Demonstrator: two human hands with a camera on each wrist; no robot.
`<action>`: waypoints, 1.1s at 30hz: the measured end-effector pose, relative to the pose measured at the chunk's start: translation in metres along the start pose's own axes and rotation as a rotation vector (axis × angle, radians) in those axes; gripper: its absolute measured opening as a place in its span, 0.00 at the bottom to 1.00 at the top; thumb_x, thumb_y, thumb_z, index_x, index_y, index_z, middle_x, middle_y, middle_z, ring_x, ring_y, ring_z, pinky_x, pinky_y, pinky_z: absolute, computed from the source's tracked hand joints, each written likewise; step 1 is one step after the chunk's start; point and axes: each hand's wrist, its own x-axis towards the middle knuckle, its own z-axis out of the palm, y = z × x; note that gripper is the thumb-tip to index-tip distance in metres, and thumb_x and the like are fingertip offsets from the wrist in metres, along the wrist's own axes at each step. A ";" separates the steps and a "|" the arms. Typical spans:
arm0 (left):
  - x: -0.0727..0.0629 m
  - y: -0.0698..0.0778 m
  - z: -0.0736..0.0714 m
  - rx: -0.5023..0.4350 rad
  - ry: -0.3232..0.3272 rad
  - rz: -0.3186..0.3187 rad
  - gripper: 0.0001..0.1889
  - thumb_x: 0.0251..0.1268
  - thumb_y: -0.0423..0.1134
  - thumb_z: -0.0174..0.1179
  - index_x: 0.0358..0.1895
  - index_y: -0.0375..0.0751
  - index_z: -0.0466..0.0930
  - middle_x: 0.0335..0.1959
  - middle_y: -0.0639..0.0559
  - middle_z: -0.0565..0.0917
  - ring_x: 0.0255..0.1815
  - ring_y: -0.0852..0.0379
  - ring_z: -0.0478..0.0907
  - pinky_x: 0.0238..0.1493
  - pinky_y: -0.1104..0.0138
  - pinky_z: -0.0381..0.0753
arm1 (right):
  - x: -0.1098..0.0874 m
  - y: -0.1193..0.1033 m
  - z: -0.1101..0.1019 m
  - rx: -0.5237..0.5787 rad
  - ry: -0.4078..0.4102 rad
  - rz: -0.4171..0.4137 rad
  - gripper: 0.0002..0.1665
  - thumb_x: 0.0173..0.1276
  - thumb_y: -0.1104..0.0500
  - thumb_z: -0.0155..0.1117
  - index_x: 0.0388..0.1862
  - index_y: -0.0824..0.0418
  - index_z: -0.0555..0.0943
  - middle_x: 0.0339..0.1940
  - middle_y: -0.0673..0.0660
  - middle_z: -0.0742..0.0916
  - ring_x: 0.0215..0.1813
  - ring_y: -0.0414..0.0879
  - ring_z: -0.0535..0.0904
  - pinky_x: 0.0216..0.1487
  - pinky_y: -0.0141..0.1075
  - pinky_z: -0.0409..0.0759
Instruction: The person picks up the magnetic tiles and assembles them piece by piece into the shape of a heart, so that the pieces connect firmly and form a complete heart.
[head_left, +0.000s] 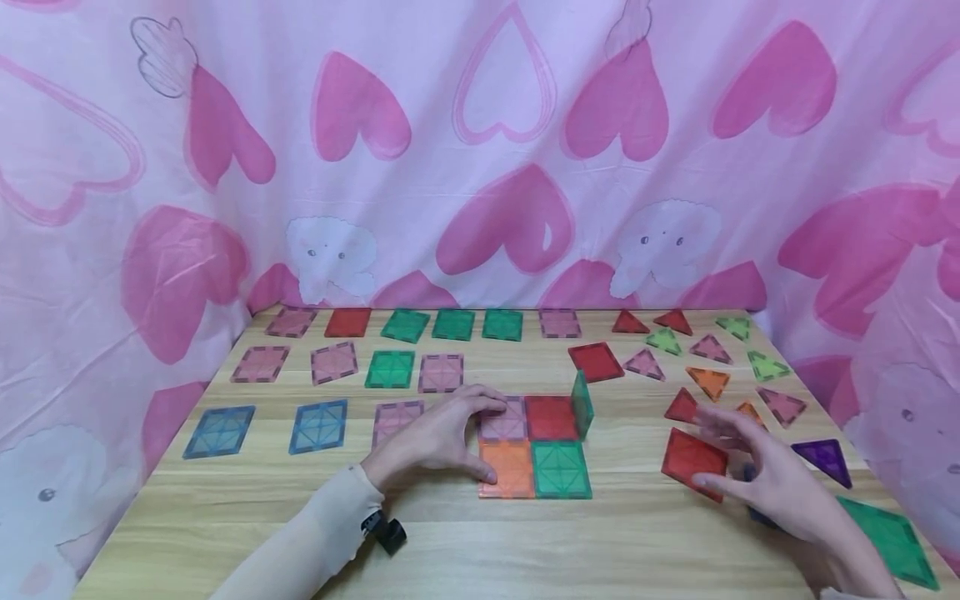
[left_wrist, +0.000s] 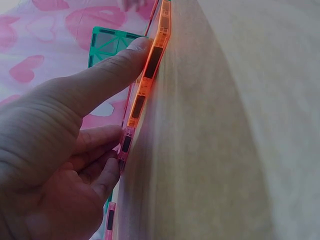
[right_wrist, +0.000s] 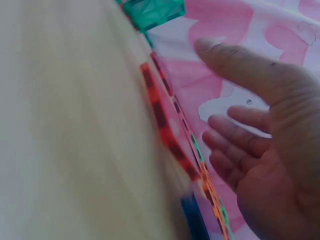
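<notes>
The pale left sleeve [head_left: 322, 525] lies nearest, reaching in over the table [head_left: 465, 550] so the left hand [head_left: 442, 437] can come at a flat block of four squares from its outer side. That grip is spread wide, thumb against the orange square [head_left: 506, 468] and fingertips at the pink square [head_left: 495, 427], pinching nothing; it seems placed there to brace the block. The red square [head_left: 550, 417] and green square [head_left: 562, 471] complete the two-by-two, edges meeting, probably drawn together by the dark magnets seen along their rims. An upright green tile [head_left: 582, 406] stands at the red one's right edge, likely held by the same pull.

The right hand [head_left: 765, 471] hovers beside a loose red tile [head_left: 686, 462], thumb and fingers parted with nothing between them, as the right wrist view shows; the spread suits a flat square. A dark blue tile [right_wrist: 194, 217] sits beneath, too covered to tell its shape. Triangles [head_left: 708, 382] lie apart at the right, perhaps sorted from the squares for easy picking.
</notes>
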 end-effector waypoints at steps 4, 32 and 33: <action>-0.004 0.000 -0.001 -0.013 -0.001 -0.018 0.51 0.50 0.61 0.89 0.79 0.51 0.79 0.79 0.57 0.75 0.81 0.53 0.70 0.84 0.48 0.71 | -0.006 0.003 0.003 -0.203 -0.030 0.022 0.57 0.56 0.41 0.92 0.80 0.58 0.75 0.69 0.61 0.87 0.65 0.56 0.85 0.55 0.23 0.78; 0.000 0.000 -0.001 0.001 -0.002 0.001 0.51 0.50 0.61 0.89 0.79 0.49 0.78 0.79 0.56 0.75 0.81 0.52 0.70 0.84 0.48 0.70 | 0.014 -0.036 0.076 0.615 -0.217 -0.233 0.52 0.63 0.77 0.81 0.81 0.71 0.64 0.73 0.80 0.74 0.74 0.46 0.80 0.69 0.32 0.84; 0.000 0.001 -0.002 0.004 -0.005 0.001 0.51 0.50 0.60 0.89 0.79 0.48 0.79 0.79 0.56 0.75 0.81 0.53 0.70 0.84 0.49 0.70 | 0.016 -0.037 0.078 0.618 -0.225 -0.228 0.52 0.63 0.76 0.81 0.81 0.70 0.64 0.74 0.80 0.75 0.74 0.46 0.80 0.69 0.32 0.84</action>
